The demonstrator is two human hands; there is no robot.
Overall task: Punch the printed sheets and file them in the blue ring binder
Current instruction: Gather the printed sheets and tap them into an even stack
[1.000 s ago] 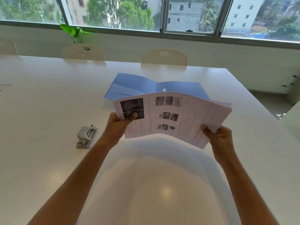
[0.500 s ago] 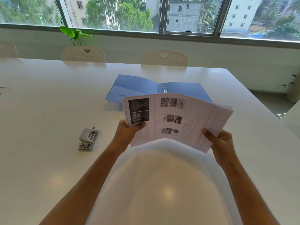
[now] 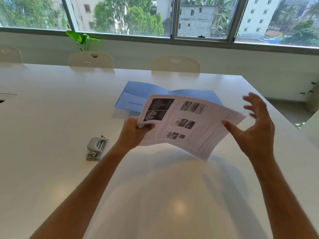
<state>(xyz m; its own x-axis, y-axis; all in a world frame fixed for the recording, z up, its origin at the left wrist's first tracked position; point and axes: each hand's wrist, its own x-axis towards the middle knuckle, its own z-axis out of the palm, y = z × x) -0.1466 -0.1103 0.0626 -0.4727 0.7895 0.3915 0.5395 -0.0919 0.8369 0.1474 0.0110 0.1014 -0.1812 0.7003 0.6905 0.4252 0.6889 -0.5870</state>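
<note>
Filing has not begun, judging by how things lie — the thin stack of white printed sheets (image 3: 188, 125), with black-and-white pictures and lines of text, is up in the air above the white table (image 3: 51, 118) rather than on any rings. Whether the sheets are punched cannot be told; no holes show along the visible edges. The small grey metal hole punch (image 3: 96, 148) sits on the table left of the forearms, untouched and apart from the paper. The blue ring binder (image 3: 138, 97) lies open and flat farther back, just behind the stack, its ring mostly hidden by the top edge of the paper.

The left hand (image 3: 133, 133) pinches the stack at its left corner, thumb on top. The right hand (image 3: 255, 128) is spread wide with fingers splayed, beside the right edge, holding nothing — only the thumb tip looks close to the paper. The stack bows in the middle and sags toward its lower right corner, so it seems limp and light.
</note>
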